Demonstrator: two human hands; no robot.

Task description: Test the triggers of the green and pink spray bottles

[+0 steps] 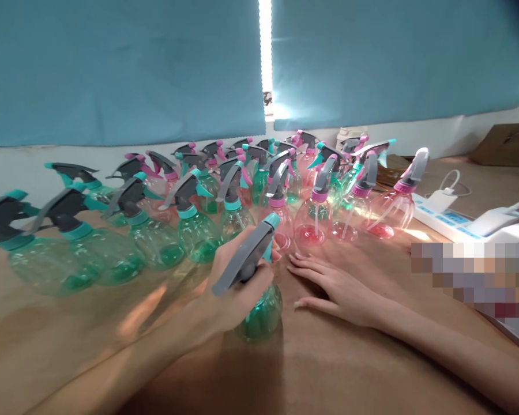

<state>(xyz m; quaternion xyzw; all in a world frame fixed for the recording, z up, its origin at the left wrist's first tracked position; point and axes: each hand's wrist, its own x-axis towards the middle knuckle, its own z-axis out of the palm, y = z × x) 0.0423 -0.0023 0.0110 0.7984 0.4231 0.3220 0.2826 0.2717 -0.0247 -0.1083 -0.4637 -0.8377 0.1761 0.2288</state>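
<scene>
My left hand is wrapped round the neck of a green spray bottle with a grey and teal trigger head, which stands on the brown table close in front of me. My right hand lies flat on the table just right of that bottle, fingers stretched out towards it, holding nothing. Behind them stand several more spray bottles: green ones with teal collars on the left, pink ones with pink collars on the right.
A white power strip with plugged-in white chargers lies at the right. A cardboard box sits at the far right. Blue blinds cover the window behind the table, with a bright gap between them.
</scene>
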